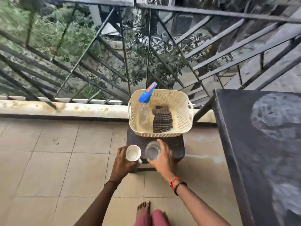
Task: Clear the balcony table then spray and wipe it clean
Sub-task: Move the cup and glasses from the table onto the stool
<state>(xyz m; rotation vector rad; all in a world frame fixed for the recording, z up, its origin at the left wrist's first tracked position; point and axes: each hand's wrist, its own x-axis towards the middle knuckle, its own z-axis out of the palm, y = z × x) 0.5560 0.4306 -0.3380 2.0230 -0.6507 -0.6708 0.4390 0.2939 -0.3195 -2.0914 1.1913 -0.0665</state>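
My left hand (122, 160) grips a white mug (133, 152) at the left front edge of a small dark woven stool (175, 147). My right hand (162, 159) holds a clear drinking glass (152, 152) over the stool's front. Behind them on the stool stands a cream plastic basket (182, 101). Inside it lean a clear spray bottle with a blue trigger head (145, 108) and a folded dark striped cloth (162, 119). The dark balcony table (241, 144), smeared with pale dusty patches, fills the right side.
A black metal railing (123, 59) runs along the balcony edge above a low concrete kerb (65, 108). Beige floor tiles (57, 160) stretch to the left. My bare foot (143, 207) and pink trouser legs show at the bottom.
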